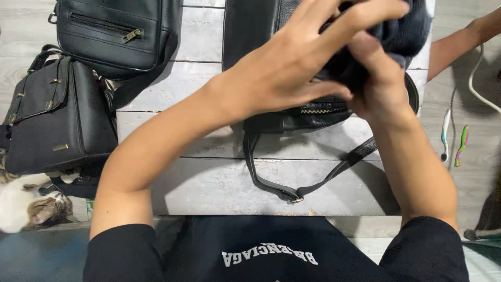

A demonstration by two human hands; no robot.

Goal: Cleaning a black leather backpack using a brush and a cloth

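Grey plank table (209,183) bearing a black backpack (250,31), its strap (292,190) looped toward the viewer. Two more black bags at left: a zipped one (115,31) and a boxy one (52,120). Left hand (292,68), fingers spread, and right hand (376,78) both clasp a dark fabric bundle (402,26) over the backpack. Two toothbrushes (453,141) at right.

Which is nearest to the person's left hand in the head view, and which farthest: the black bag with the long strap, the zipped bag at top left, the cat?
From the left hand:
1. Strapped black bag, directly under it.
2. Zipped bag, upper left.
3. Cat, bottom left corner.
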